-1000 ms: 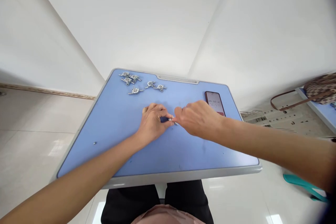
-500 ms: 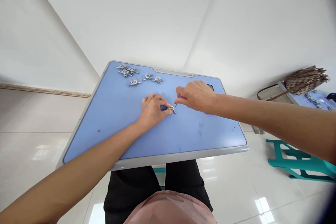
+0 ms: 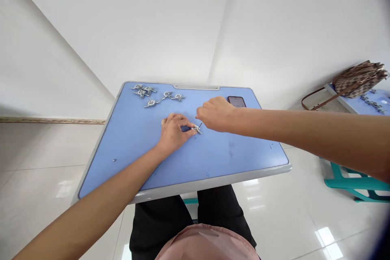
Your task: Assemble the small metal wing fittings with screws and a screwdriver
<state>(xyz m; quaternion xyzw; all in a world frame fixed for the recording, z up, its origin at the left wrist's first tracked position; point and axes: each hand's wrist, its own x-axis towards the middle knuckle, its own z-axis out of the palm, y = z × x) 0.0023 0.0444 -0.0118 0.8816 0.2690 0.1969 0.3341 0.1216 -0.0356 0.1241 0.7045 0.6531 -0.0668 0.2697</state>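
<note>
In the head view, your left hand pinches a small metal fitting between thumb and fingertips, low over the counter. The fitting lies just left of and nearer you than your right hand, its long axis seeming to slant toward you and rightward. Your right hand curls round a thin shaft angled down toward it; contact can't be told. Similar fittings lie beyond your left hand.

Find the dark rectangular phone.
In the head view, the phone lies near the far-right corner of the blue rectangular tabletop, just beyond the bare right hand.
</note>
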